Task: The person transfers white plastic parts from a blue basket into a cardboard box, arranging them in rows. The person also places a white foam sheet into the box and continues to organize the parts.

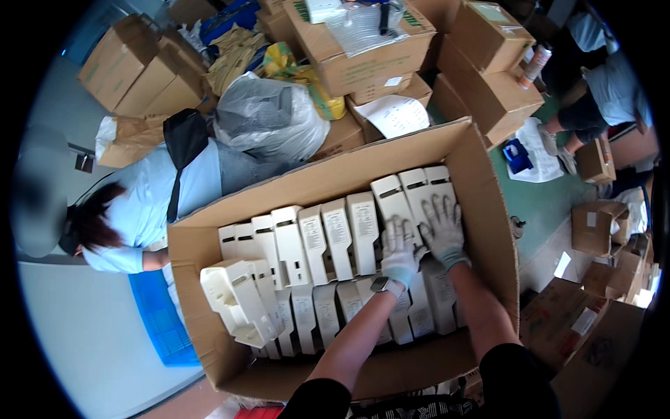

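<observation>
Inside a large open cardboard box, off-white plastic housings stand on edge in two rows, several with printed labels. My left hand, in a white glove and with a watch at the wrist, lies with fingers stretched out over housings between the rows. Beside it on the right, my gloved right hand presses its spread fingers on the housings at the far right end of the back row. One housing lies tilted on top of the front row at the left, its hollow side showing. Parts of the front row are hidden under my forearms.
At the left a person in a light blue shirt leans beside a blue plastic crate. Stacked cartons and a stuffed plastic bag stand beyond the box. Another person is at the far right, near more cartons.
</observation>
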The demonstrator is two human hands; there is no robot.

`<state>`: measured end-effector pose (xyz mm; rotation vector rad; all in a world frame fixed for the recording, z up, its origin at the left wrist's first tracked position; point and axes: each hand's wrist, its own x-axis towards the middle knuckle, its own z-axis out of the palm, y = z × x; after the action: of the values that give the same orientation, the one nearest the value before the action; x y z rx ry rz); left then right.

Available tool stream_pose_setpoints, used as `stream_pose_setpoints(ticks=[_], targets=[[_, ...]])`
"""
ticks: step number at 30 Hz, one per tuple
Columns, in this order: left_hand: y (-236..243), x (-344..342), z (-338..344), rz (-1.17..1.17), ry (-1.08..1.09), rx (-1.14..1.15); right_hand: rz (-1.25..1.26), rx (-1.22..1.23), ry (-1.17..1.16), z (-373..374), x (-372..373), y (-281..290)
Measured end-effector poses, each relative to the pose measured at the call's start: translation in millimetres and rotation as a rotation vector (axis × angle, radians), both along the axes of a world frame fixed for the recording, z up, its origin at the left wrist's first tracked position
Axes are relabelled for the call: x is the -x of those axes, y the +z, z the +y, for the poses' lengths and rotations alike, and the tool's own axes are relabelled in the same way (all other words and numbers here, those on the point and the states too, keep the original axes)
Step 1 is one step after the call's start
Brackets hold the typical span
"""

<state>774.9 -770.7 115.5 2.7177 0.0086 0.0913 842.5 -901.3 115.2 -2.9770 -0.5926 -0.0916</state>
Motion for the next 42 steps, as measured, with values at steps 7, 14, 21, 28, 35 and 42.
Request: stream_pose_setpoints(ticks=[7, 14, 21, 28, 35, 42], targets=[[83, 25, 56, -0.059, -0.008, 0.072, 0.068, 0.039, 0.156, 14, 15, 15], [166, 204, 280, -0.247, 0.756, -0.242, 0.451, -0.816, 0.098, 118, 70, 79], [60, 270, 387, 0.507, 0.880, -0.050, 1.413, -1.241, -0.045, 307, 218, 76], [50, 214, 360, 0.582, 0.849, 0.363, 1.673, -1.500, -0.340, 320, 195, 13], [69, 229, 309, 0.486, 0.760, 0.855, 1.447, -1.452, 0.015, 270, 191, 28], [92, 181, 171, 0.373, -0.035, 0.758, 1.189, -1.222, 0.035, 89, 164, 159]])
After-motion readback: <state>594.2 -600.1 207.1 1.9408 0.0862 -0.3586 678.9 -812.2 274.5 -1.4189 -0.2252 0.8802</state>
